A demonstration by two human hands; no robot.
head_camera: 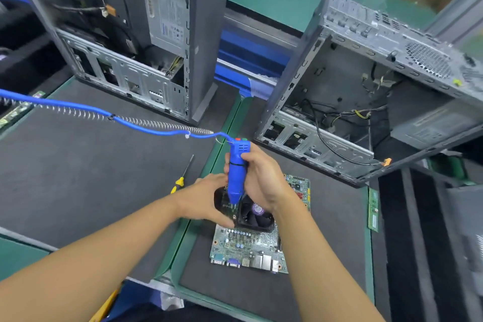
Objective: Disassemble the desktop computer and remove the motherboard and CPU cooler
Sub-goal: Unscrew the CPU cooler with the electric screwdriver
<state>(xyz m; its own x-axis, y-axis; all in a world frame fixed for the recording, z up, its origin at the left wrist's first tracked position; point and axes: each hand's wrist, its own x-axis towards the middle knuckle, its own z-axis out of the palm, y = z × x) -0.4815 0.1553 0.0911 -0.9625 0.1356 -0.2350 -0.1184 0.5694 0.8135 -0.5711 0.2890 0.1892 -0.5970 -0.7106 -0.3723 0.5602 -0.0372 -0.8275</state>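
On the dark-matted tabletop (78,165), a yellow-handled screwdriver (180,181) lies just left of the left hand (203,198), whose fingers and thumb curl round the left side of the black CPU cooler fan (257,217). The right hand (264,178) has its fingers wrapped round the blue corded electric screwdriver (236,172), held upright between the two hands with its tip down at the cooler's left edge. The cooler sits on the green motherboard (245,248), which lies flat on the tabletop, near an open grey computer case (366,86) at the right.
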